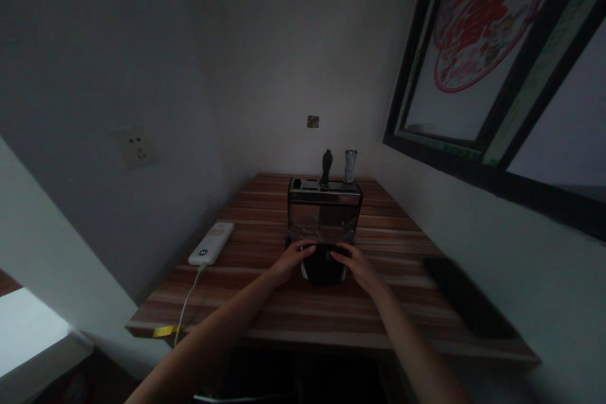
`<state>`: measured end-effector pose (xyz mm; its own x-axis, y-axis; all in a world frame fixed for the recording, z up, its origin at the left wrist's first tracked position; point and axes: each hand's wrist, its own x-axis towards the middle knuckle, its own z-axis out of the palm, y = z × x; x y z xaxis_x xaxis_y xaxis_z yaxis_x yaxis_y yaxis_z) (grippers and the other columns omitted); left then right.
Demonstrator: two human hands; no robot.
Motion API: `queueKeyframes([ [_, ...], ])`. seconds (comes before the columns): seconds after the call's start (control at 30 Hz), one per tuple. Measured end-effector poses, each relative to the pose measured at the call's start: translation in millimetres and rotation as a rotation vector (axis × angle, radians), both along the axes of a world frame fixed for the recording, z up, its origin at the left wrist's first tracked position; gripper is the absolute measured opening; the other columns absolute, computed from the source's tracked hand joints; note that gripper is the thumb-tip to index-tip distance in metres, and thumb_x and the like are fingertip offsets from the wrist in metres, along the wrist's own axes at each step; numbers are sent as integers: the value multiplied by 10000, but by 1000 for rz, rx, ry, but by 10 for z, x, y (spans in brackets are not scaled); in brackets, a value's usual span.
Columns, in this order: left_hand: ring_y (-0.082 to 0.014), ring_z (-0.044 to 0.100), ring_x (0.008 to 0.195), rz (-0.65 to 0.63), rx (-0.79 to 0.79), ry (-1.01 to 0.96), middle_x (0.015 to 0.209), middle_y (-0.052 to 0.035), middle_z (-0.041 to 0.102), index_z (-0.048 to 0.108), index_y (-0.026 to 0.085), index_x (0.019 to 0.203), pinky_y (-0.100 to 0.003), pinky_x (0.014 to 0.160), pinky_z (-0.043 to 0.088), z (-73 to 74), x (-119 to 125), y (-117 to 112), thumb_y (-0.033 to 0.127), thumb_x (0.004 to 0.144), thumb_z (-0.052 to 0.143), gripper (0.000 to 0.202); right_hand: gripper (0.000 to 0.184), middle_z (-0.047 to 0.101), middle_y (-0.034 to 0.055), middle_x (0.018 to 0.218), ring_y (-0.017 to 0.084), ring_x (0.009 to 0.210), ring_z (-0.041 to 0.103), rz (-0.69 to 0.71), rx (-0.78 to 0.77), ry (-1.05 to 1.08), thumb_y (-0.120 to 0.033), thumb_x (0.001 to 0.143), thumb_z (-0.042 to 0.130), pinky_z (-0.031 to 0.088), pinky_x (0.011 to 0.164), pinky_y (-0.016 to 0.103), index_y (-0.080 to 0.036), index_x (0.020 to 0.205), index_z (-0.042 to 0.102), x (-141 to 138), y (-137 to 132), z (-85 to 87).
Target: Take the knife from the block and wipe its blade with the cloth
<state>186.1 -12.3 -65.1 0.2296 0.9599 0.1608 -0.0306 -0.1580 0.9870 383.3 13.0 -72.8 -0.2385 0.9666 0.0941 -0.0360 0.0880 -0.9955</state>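
Observation:
A dark rounded object [323,267] with a pale rim sits on the wooden table [265,309], right in front of a clear-sided box with a metal top [324,213]. My left hand [290,262] grips the object's left side with curled fingers. My right hand [356,267] grips its right side the same way. A black knife handle [326,167] and a silver handle [350,166] stick up from the box's top. The room is dim, so fine detail of the dark object is hard to make out.
A white power bank [211,243] with a white cable [187,303] lies at the table's left edge. A flat black slab [466,297] lies at the right, by the wall. A wall socket [134,147] is on the left wall; a dark-framed window [497,76] is on the right.

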Motion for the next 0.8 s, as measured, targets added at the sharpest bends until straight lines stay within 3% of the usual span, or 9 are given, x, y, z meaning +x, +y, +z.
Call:
queueKeyframes([
  [0.17, -238, 628, 922, -23, -56, -82, 1007, -108, 693, 647, 137, 1083, -333, 843, 461, -47, -25, -51, 441, 622, 762, 564, 345, 695, 10, 814, 193, 813, 630, -32, -44, 103, -366, 542, 798, 454, 769, 292, -203, 826, 692, -71, -39, 34],
  [0.4, -219, 612, 891, 71, -3, -45, 921, -76, 696, 696, 139, 943, -313, 842, 447, -68, -13, 28, 402, 604, 776, 437, 373, 693, -16, 768, 173, 755, 642, -35, -108, 189, -339, 502, 821, 480, 715, 270, -218, 822, 671, -100, -41, 21],
  [0.63, -204, 599, 816, 171, 83, 65, 777, -39, 664, 673, 150, 824, -299, 775, 460, -92, -21, 59, 445, 583, 768, 392, 433, 718, 7, 843, 190, 817, 654, 103, -184, 227, -259, 496, 839, 492, 783, 300, -209, 898, 687, -104, -91, 13],
  [0.8, -184, 596, 786, 235, 193, 166, 765, -16, 645, 637, 169, 817, -271, 745, 463, 12, -63, -2, 393, 643, 732, 299, 512, 722, 18, 919, 208, 879, 657, 192, -199, 263, -254, 485, 845, 482, 847, 342, -212, 969, 684, -132, -111, 5],
])
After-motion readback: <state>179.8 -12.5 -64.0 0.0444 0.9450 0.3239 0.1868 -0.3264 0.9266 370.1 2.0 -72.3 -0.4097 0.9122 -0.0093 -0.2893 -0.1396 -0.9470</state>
